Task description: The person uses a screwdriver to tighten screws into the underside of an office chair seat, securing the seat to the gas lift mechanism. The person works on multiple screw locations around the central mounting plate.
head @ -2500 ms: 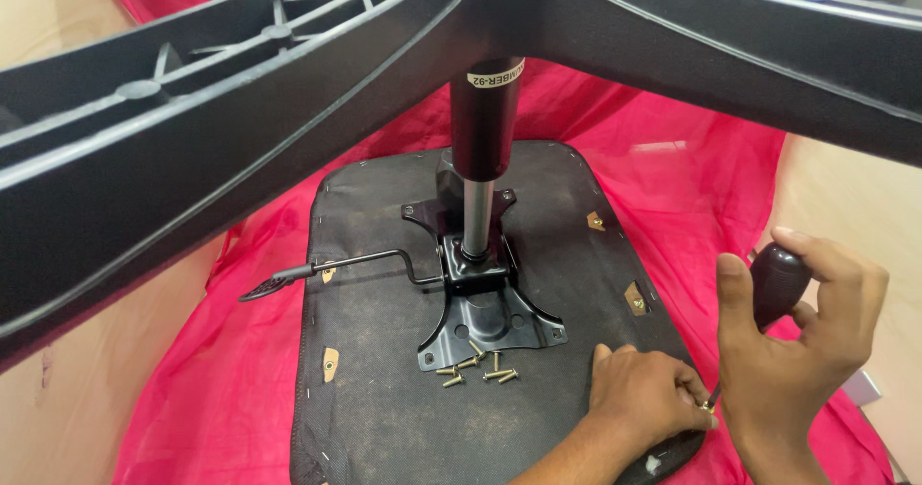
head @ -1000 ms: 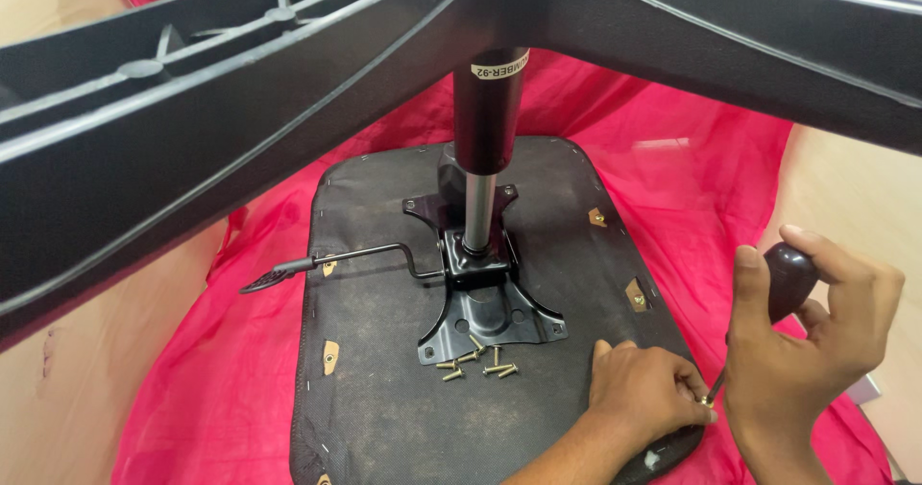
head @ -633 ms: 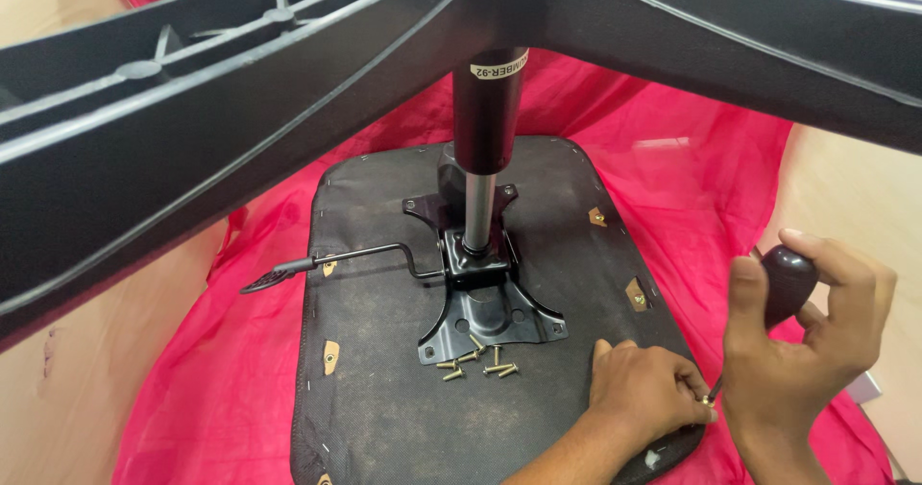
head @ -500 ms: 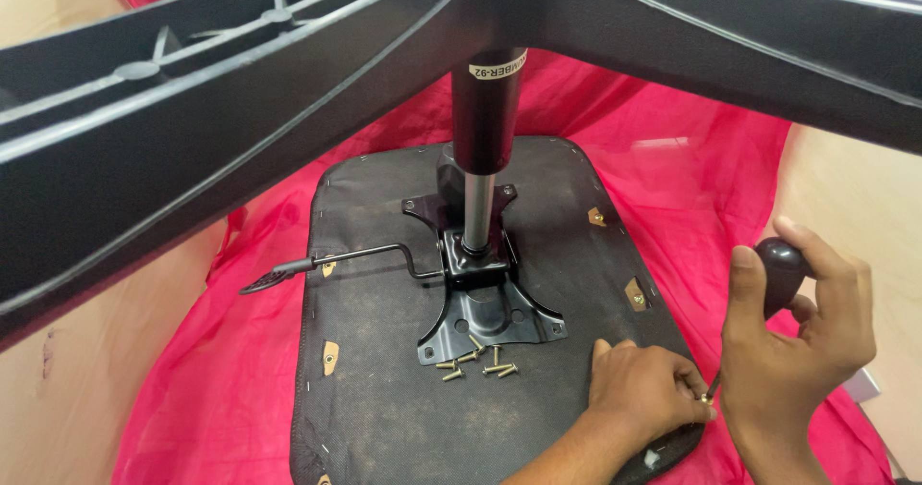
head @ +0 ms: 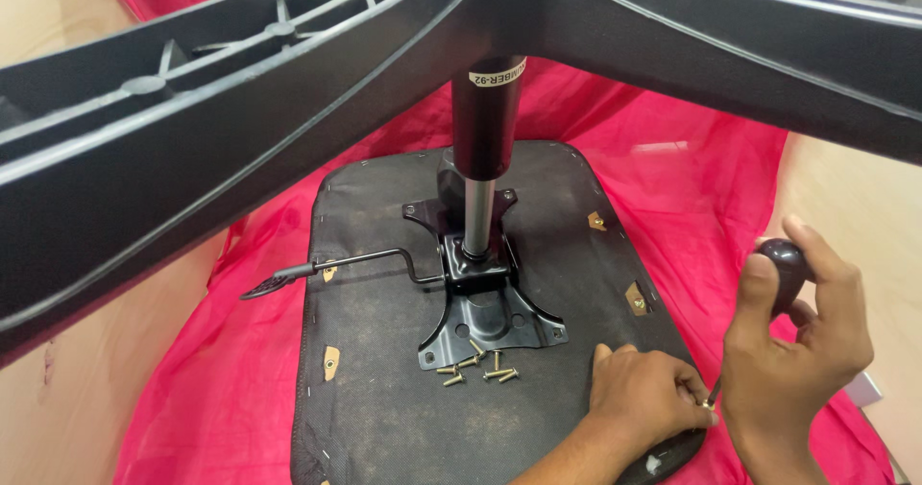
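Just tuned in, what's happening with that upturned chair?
A person works at the near right edge of the black fabric underside of an office chair seat, lying on a red cloth. The right hand grips a dark round-handled screwdriver, its tip at the seat edge. The left hand rests there, fingers pinching beside the tip. Loose brass screws lie near the black metal mounting plate.

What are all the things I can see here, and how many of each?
Black plastic star-shaped chair base: one, black, top, upside down.
Dark gas-lift cylinder: one, dark with a silver rod, centre.
Black fabric seat underside: one, black, middle, on the cloth.
Black metal mounting plate: one, black, on the seat.
Thin black lever: one, black, left of the plate.
Small brass screws: several, gold, below the plate.
Red cloth: one, red, under the seat.
Dark round-handled screwdriver: one, dark, in the right hand.
Left hand: one, on the seat edge.
Right hand: one, gripping the screwdriver.
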